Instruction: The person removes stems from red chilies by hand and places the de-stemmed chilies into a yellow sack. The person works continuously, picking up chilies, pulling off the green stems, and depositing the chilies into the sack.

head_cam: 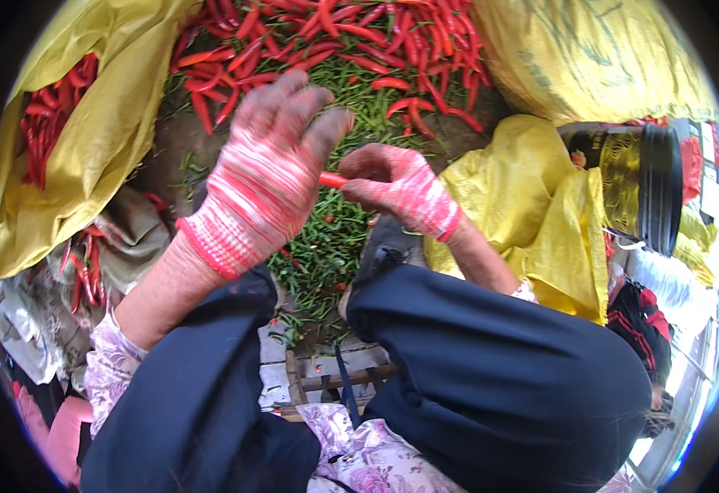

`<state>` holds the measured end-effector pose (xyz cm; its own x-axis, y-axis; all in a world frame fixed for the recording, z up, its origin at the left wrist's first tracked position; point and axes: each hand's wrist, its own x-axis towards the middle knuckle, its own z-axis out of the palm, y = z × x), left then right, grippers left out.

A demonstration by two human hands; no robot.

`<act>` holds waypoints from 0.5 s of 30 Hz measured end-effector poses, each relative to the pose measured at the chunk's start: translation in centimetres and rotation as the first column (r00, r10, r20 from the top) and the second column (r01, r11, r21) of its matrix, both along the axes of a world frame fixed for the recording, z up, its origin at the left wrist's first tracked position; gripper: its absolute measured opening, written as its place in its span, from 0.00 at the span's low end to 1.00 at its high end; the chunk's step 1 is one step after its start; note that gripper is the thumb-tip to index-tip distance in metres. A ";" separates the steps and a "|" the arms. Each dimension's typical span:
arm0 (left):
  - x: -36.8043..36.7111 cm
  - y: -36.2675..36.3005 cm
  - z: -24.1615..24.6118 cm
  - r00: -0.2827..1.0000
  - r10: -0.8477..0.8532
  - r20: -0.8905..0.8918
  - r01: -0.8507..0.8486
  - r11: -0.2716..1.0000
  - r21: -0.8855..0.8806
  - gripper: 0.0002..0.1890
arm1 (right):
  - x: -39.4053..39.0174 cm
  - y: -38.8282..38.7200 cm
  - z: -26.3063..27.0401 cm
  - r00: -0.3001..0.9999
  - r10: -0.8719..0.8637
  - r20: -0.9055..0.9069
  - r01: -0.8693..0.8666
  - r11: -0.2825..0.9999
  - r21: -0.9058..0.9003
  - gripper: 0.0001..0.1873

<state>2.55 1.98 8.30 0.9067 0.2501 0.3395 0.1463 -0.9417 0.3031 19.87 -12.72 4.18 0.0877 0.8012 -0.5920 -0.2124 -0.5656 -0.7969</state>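
Observation:
Both of my hands wear red and white knitted gloves with dark, soiled fingers. My right hand (399, 185) pinches a red chili pepper (333, 180) between thumb and fingers, its free part pointing left. Just left of it is my left hand (273, 169), back upward, fingers raised and slightly blurred; its palm side is hidden, so whether it holds anything does not show. Beyond the hands lies a heap of red chili peppers (390, 37). Green stems (328, 246) cover the ground beneath my hands and between my shoes.
An open yellow woven sack (131, 105) with red chilies stands at left. A full yellow sack (587, 55) is at upper right, a crumpled yellow sack (507, 185) below it. A black bucket (661, 185) lies further right. My knees flank a wooden slatted piece (316, 382).

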 end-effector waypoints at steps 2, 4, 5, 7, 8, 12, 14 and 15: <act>0.2 -1.5 -0.4 0.952 -0.107 -0.286 0.012 0.950 -0.313 0.31 | -0.7 0.1 -0.3 1.000 -0.004 0.013 0.003 0.995 0.103 0.18; -0.4 -2.4 -0.8 0.859 -0.199 -0.471 -0.154 0.777 -0.610 0.30 | -1.3 -0.2 -0.7 0.992 0.067 0.109 -0.081 0.988 0.129 0.18; -0.8 -2.6 -1.1 0.867 -0.207 -0.454 -0.197 0.694 -0.692 0.29 | -1.4 -0.6 -0.8 0.958 0.145 0.248 -0.182 0.974 0.132 0.18; -1.5 -2.7 -1.8 0.894 -0.178 -0.410 -0.180 0.698 -0.694 0.24 | -1.6 -1.6 -0.8 0.756 0.332 0.564 -0.389 0.921 -0.021 0.19; -1.9 -2.8 -2.1 0.917 -0.198 -0.346 -0.128 0.676 -0.726 0.23 | -1.6 -2.0 -0.7 0.797 0.284 0.533 -0.393 0.914 0.100 0.20; -2.4 -2.8 -2.6 0.810 -0.344 -0.475 -0.128 0.687 -0.715 0.20 | -0.9 -2.7 -0.2 0.486 0.509 0.711 -0.636 0.763 -0.112 0.24; -2.3 -3.0 -2.4 0.811 -0.430 -0.397 -0.093 0.576 -0.812 0.20 | -0.5 -2.5 0.3 0.521 0.538 0.663 -0.665 0.743 -0.079 0.26; -2.4 -3.0 -2.2 0.781 -0.469 -0.413 -0.141 0.512 -0.848 0.21 | -0.5 -2.5 0.7 0.557 0.572 0.602 -0.675 0.734 -0.073 0.26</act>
<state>0.20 -1.05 6.06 0.8794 -0.0530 -0.4731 0.4312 -0.3323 0.8388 19.39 -15.26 4.87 -0.2054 0.8552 -0.4760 0.6490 -0.2450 -0.7202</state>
